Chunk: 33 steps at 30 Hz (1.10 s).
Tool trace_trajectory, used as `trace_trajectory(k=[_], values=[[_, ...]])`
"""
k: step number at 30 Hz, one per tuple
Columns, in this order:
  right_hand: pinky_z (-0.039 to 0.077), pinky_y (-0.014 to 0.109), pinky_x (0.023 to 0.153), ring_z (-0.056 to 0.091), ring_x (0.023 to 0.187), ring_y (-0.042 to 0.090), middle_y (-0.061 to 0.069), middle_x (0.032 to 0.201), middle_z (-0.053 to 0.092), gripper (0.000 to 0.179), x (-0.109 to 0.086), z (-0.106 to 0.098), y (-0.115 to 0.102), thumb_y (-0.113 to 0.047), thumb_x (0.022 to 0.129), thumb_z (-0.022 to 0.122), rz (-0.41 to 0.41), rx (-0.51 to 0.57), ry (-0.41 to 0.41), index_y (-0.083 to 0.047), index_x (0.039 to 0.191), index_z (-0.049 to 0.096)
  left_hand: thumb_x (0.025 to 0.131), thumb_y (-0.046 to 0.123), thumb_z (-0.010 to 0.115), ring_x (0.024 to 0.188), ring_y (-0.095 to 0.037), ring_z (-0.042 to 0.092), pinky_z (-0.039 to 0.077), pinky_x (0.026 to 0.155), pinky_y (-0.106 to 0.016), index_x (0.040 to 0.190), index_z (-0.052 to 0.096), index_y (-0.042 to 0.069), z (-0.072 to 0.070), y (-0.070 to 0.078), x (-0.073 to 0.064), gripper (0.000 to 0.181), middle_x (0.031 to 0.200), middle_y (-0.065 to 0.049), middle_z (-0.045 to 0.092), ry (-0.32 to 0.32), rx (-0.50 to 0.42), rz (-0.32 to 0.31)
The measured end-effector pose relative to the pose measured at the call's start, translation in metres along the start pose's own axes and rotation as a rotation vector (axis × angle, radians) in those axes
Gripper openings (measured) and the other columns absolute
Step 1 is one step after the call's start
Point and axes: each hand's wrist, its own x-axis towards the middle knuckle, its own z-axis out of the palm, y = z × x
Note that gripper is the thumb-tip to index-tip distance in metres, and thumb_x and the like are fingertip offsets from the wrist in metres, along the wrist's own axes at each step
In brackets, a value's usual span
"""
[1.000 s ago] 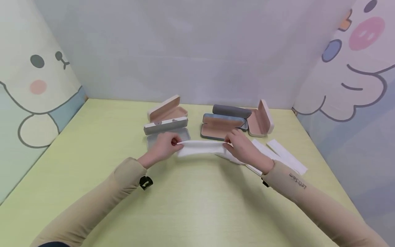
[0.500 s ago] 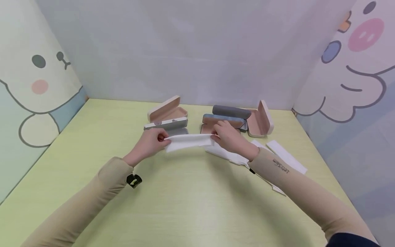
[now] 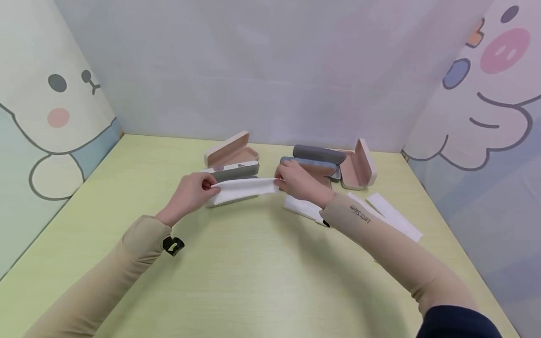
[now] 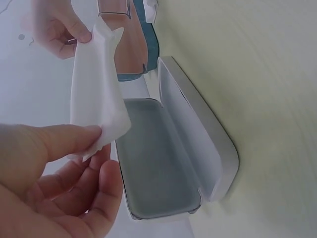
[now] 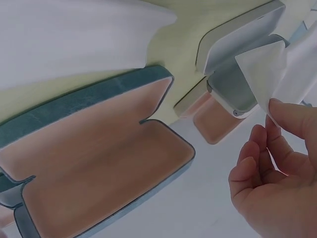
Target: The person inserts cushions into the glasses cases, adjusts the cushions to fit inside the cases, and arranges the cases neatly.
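A folded white cloth (image 3: 245, 188) is stretched between both hands. My left hand (image 3: 190, 195) pinches its left end between thumb and fingers, and my right hand (image 3: 302, 183) pinches the right end. In the head view the cloth overlaps an open glasses case (image 3: 236, 172) with a grey inside, hiding much of its tray. The left wrist view shows this case's grey tray (image 4: 158, 163) bare, just beyond the left fingers. Nearest the right hand is an open blue glasses case (image 5: 109, 178) with a pink-brown lining, partly covered by that hand in the head view.
Behind the grey-lined case stands an open cream case (image 3: 228, 150) with pink lining. A dark grey case (image 3: 319, 152) and another open pink-lined case (image 3: 359, 166) are at the back right. More white cloths (image 3: 395, 216) lie on the table (image 3: 262, 272) at right, under the right forearm.
Both hands have moved left with the cloth, from in front of the gap between the cases to over the grey-lined case. The cases and the loose cloths have stayed put.
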Motion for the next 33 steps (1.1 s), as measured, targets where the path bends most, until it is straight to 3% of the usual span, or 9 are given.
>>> trace_trajectory(k=[13,21,33], values=[[0.041,0.036,0.089,0.055,0.091,0.026,0.011,0.095,0.065,0.017,0.025,0.012,-0.007,-0.014,0.095,0.058,0.024,-0.065,-0.026,-0.001,0.101,0.066,0.088,0.006,0.062,0.073,-0.023,0.057,0.042,0.067,-0.028,0.09,0.067,-0.006,0.0,-0.013,-0.003,0.014,0.083,-0.018,0.067,0.078,0.012,-0.036],[0.04,0.036,0.088,0.054,0.087,0.026,0.012,0.092,0.065,0.015,0.036,0.024,-0.007,-0.011,0.095,0.058,0.02,-0.085,0.005,0.001,0.098,0.066,0.089,0.007,0.061,0.074,-0.026,0.058,0.044,0.066,-0.031,0.091,0.067,-0.008,0.01,-0.02,0.002,0.016,0.084,-0.019,0.068,0.127,0.05,-0.083],[0.041,0.037,0.086,0.055,0.088,0.028,0.013,0.091,0.065,0.017,0.049,0.044,-0.005,-0.014,0.095,0.058,0.008,-0.253,0.053,0.001,0.096,0.065,0.088,0.007,0.06,0.067,-0.025,0.059,0.043,0.059,-0.027,0.087,0.069,-0.007,0.023,-0.028,0.007,0.016,0.08,-0.019,0.069,0.162,0.077,-0.123]])
